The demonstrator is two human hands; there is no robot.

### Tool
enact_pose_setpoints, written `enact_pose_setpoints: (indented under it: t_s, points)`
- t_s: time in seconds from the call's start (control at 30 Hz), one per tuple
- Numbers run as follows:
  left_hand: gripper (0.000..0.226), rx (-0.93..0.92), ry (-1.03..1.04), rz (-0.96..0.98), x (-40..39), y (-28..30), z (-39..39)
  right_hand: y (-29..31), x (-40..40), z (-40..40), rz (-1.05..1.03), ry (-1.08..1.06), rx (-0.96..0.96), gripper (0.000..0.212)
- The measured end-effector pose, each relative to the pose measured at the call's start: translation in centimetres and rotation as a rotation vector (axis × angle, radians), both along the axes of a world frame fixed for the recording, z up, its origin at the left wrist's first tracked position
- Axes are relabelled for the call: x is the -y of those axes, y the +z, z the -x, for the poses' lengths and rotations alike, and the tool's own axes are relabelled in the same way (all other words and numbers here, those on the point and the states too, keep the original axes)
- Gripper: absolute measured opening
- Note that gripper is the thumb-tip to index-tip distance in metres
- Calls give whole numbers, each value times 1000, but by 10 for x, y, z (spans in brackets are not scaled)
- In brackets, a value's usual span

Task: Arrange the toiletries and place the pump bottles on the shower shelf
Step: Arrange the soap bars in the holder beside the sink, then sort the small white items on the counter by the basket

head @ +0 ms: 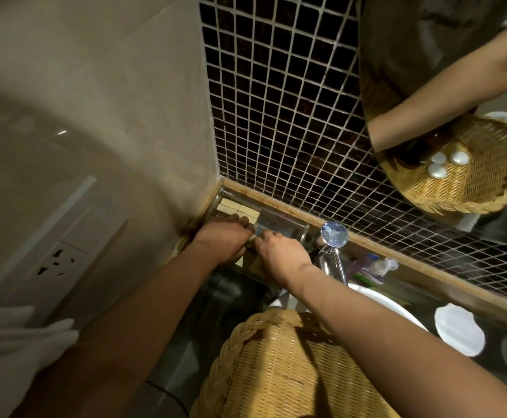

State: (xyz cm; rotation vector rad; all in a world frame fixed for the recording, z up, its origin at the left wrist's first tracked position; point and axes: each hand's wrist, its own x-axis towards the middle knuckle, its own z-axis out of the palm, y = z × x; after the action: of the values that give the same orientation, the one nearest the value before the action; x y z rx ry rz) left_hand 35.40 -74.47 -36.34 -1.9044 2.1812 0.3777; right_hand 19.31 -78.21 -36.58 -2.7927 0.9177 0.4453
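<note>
At the corner where the beige wall meets the mosaic tiles, the left hand (223,238) and right hand (279,256) meet, fingers curled on a clear tray (279,223) of small toiletries; exact grip unclear. Arranging seems underway; no pump bottles show, and the wicker basket (279,369) waits below.

Above the shiny chrome tap (332,251), small dark brown mosaic wall tiles (276,101) carry a pale grout grid. Below the tap, a tan woven wicker basket (279,369); right, a round white dish (458,330).
</note>
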Motion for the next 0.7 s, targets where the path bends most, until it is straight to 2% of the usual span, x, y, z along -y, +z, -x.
enact_pose_setpoints:
  t_s: [0.13, 0.4, 0.7]
  points:
    - [40, 27, 44, 55, -5, 14, 6, 23, -8, 2, 24, -6, 19, 51]
    - [47, 1, 228, 109, -31, 73, 34, 101, -32, 24, 238, 49, 59, 45]
    - [55, 7, 229, 290, -95, 153, 95, 170, -81, 101, 382, 24, 153, 48]
